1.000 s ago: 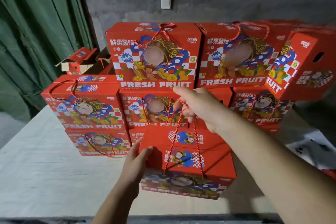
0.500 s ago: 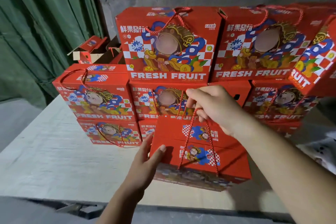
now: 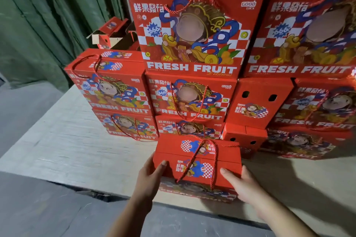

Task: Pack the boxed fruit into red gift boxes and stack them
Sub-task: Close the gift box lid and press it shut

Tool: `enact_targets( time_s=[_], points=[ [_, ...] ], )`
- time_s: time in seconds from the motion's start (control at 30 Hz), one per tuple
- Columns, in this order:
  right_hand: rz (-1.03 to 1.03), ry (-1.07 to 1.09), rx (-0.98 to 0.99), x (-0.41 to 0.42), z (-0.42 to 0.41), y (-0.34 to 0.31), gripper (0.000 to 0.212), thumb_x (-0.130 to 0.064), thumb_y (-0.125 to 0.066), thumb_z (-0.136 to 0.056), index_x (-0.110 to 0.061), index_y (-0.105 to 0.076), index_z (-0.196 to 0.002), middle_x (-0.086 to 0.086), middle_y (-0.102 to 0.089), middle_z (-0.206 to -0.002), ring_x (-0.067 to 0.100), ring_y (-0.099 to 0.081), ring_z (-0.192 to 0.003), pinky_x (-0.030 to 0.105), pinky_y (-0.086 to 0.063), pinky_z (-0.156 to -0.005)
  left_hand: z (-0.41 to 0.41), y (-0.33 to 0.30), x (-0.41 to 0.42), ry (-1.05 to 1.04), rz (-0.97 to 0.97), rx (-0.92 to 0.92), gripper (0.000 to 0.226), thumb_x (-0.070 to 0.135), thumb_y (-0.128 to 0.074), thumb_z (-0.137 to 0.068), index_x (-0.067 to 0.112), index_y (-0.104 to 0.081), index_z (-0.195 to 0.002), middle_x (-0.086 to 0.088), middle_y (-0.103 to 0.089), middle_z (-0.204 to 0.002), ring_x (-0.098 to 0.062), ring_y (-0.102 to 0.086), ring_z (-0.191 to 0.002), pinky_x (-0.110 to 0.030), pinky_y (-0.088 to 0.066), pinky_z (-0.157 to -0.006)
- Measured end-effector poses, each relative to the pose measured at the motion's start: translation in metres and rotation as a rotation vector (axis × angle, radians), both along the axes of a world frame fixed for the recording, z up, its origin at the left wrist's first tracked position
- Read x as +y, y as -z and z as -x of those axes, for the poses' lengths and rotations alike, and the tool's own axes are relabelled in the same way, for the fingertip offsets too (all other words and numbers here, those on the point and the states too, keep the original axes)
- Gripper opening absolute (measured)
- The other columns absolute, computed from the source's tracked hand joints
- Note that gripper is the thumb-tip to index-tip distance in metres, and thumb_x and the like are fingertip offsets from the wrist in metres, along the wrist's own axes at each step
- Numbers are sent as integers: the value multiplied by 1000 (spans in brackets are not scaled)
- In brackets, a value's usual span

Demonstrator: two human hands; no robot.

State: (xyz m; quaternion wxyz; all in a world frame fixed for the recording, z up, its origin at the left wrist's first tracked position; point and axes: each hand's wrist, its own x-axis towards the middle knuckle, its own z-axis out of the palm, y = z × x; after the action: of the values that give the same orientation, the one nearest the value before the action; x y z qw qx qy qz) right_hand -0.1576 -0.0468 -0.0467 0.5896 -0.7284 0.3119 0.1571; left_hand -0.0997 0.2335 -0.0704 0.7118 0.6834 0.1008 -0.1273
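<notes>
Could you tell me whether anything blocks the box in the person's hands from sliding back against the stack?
Nothing visible does. The gift box, with the left hand and right hand at its sides, sits on the board just in front of the stack; the narrow gap between shows nothing in it.

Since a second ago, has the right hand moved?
Yes. The right hand has dropped from the rope handle to the front gift box's right side, lower against the stack behind.
</notes>
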Motion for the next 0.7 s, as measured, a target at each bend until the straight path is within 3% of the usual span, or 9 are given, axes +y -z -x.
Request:
enact_targets(
  time_s=[0.1, 0.2, 0.3, 0.4, 0.5, 0.57, 0.63, 0.7],
  points=[
    [0, -69, -111, 31, -15, -12, 26, -38, -69, -97, -29, -59, -119, -14, -70, -113, 3, -64, -100, 22, -47, -74, 5, -1, 36, -81, 0, -4, 32, 26, -66, -103, 27, -67, -134, 3, -79, -119, -14, -76, -107, -17, -59, -78],
    [-36, -153, -174, 81, -32, -21, 28, -34, -65, -100, -37, -53, -125, -24, -65, -114, -7, -59, -101, 12, -41, -73, 7, -1, 90, -209, -25, -11, 29, 27, -68, -101, 25, -70, -130, 1, -80, -114, -19, -77, -103, -23, -61, -73],
    [-77, -232, -184, 147, -56, -23, 35, -32, -63, -101, -39, -47, -132, -23, -65, -117, -6, -59, -104, 14, -44, -78, -4, -3, 156, -285, -41, -34, 30, 27, -70, -99, 27, -71, -130, 0, -80, -115, -20, -77, -104, -31, -61, -78],
    [-111, -282, -193, 220, -84, -17, 42, -30, -64, -101, -36, -45, -138, -18, -66, -121, -1, -62, -110, 26, -47, -96, -26, -8, 231, -333, -60, -61, 27, 20, -71, -98, 28, -72, -125, 3, -81, -111, -13, -78, -98, -16, -59, -69],
    [-111, -275, -203, 304, -115, -13, 46, -23, -65, -100, -32, -43, -140, -18, -66, -120, -10, -65, -99, 11, -47, -85, -54, -14, 312, -328, -88, -103, 28, 19, -71, -98, 31, -73, -122, 9, -80, -111, -6, -76, -101, -9, -55, -71],
    [-114, -277, -210, 360, -140, -13, 45, -19, -64, -101, -32, -45, -140, -17, -68, -119, -14, -64, -97, 9, -48, -78, -75, -12, 370, -329, -114, -130, 26, 19, -70, -98, 32, -73, -121, 11, -80, -113, -1, -74, -103, -6, -53, -72],
    [-94, -287, -228, 410, -165, -16, 44, -17, -63, -101, -31, -47, -140, -17, -67, -121, -13, -63, -101, 9, -48, -82, -95, -11, 419, -321, -104, -113, 27, 23, -67, -100, 28, -73, -126, 6, -79, -116, -6, -75, -105, -10, -55, -73],
    [-26, -280, -285, 453, -191, -24, 45, -16, -64, -100, -24, -49, -142, -13, -66, -124, -3, -63, -110, 19, -49, -97, -120, -16, 460, -309, -107, -116, 30, 33, -67, -98, 29, -73, -127, 3, -79, -118, -12, -76, -107, -17, -59, -76]
  ],
)
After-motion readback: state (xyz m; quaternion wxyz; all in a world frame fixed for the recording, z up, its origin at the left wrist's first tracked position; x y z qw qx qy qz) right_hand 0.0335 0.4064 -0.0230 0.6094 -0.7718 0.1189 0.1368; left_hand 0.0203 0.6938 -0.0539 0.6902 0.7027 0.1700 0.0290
